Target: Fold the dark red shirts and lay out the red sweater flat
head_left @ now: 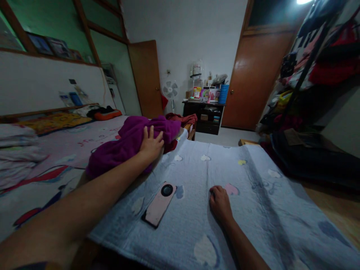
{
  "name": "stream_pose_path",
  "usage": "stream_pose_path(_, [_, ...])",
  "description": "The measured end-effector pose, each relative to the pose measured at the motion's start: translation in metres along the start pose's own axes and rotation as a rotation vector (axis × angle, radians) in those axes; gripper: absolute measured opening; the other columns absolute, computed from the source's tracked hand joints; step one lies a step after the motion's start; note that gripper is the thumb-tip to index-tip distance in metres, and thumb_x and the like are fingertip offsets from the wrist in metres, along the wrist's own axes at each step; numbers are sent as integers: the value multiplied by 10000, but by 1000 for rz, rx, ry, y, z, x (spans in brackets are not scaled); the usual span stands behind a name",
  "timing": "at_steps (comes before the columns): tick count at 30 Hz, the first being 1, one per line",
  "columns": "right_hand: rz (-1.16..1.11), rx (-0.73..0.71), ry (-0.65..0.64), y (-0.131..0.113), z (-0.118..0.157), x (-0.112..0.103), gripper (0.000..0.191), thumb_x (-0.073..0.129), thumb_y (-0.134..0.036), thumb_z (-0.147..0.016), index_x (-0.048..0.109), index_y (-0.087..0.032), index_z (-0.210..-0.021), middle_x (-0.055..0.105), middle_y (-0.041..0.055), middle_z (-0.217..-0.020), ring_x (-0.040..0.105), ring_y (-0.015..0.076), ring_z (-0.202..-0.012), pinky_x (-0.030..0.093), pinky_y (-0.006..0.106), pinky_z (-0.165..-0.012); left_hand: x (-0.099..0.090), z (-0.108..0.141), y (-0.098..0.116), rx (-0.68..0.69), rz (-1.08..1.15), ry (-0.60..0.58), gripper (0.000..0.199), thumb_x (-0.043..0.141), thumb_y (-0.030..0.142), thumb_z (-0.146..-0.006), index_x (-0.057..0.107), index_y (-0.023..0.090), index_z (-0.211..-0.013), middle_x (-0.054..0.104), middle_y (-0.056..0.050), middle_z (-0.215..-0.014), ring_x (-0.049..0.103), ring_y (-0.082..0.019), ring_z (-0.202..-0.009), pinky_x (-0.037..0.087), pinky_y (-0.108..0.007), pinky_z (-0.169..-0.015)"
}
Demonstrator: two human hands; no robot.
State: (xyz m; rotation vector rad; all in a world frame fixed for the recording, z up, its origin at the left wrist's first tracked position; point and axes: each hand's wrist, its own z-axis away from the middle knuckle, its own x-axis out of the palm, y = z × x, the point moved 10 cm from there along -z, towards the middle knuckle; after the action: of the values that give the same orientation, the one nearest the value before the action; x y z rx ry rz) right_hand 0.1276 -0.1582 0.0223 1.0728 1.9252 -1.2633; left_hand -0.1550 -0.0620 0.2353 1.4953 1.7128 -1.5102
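My left hand (152, 143) reaches forward and lies on a crumpled purple cloth (112, 155), fingers spread and stretched out. The purple cloth is bunched in a heap across the left edge of a pale blue sheet (191, 168) printed with hearts and clouds. My right hand (221, 202) rests on that sheet with its fingers curled under; whatever they hold, if anything, is hidden. Between my two arms a pink phone (159, 205) lies back side up, its round black camera ring toward the far end. Neither hand touches the phone.
A bed with a patterned cover (75, 140) extends on the left. Folded dark clothes (312, 157) lie at right, below a rack of hanging clothes (332, 67). Behind stand a white fan (170, 90), a dark cabinet (208, 125), and a brown door (253, 75).
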Motion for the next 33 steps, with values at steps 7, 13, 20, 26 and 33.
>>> stream_pose_path(7, [3, -2, -9, 2, -1, 2, 227, 467, -126, -796, 638, -160, -943, 609, 94, -1006, 536, 221, -971, 380, 321, -890, 41, 46, -129, -231, 54, -104, 473, 388, 280, -936, 458, 326, -1402, 152, -29, -1607, 155, -478, -1376, 201, -705, -1002])
stream_pose_path(13, [2, 20, -10, -2, 0, -2, 229, 458, -115, -791, 627, -181, -932, 608, 86, -1002, 535, 219, -981, 379, 321, -900, 86, 87, -105, -178, 82, -264, 514, 435, 301, -893, 448, 362, -1403, 171, -30, -1603, 369, -427, -1254, 335, -601, -952])
stream_pose_path(20, [-78, 74, -53, 7, -3, 2, 253, 488, -102, -757, 653, -184, -931, 621, 93, -1035, 544, 220, -1002, 386, 324, -931, 67, 80, -79, -95, 169, -240, 445, 481, 242, -820, 623, 345, -1229, 288, -42, -1565, 424, -426, -1237, 350, -614, -940])
stream_pose_path(26, [-352, 180, -231, 29, -19, -3, 264, 541, -192, -750, 668, -164, -980, 667, 84, -1027, 596, 210, -989, 442, 325, -896, 30, 41, -52, -194, 170, -249, 299, 656, 281, -708, 713, 213, -994, 621, -149, -1226, 403, -472, -1254, 180, -696, -1009])
stream_pose_path(33, [-921, 511, 82, 103, -58, -94, 293, 648, -248, -686, 639, -188, -973, 657, 55, -1043, 634, 170, -875, 532, 306, -747, 15, 12, 187, 281, 415, -230, 457, 557, 250, -806, 572, 269, -1262, 496, -107, -1418, 366, -339, -1347, 216, -620, -1079])
